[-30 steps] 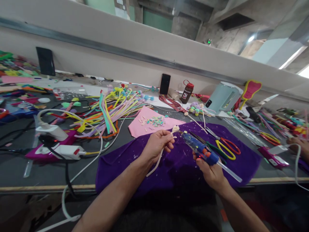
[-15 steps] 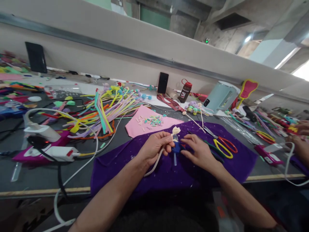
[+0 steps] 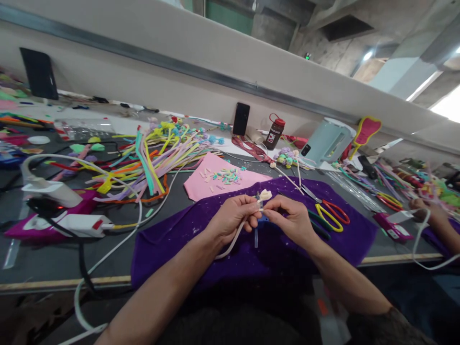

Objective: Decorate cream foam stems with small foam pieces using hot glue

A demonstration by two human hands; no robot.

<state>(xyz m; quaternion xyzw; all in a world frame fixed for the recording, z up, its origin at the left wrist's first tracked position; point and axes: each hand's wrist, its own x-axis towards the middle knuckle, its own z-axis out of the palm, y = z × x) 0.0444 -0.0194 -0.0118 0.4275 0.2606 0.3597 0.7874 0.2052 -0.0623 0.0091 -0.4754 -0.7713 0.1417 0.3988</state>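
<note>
My left hand is closed on the stem of a cream pipe-cleaner flower. The pale stem hangs below that hand. Thumb and forefinger of my right hand are pinched together just under the flower head, by my left fingertips; whatever lies between them is too small to make out. Behind and below the fingers a blue tool, which looks like a glue gun, is partly hidden, with a clear stick jutting out toward me. Everything is over a purple cloth.
Scissors with red and yellow handles and dark green-handled pliers lie right of my hands. Beyond the cloth are short cut pieces on pink felt, pipe cleaners, a bottle and a kettle. Another person's hand is at right.
My right hand has gone from spread fingers beside the blue tool to a pinch under the flower head. The flower has tipped to the right. The view has shifted slightly.
</note>
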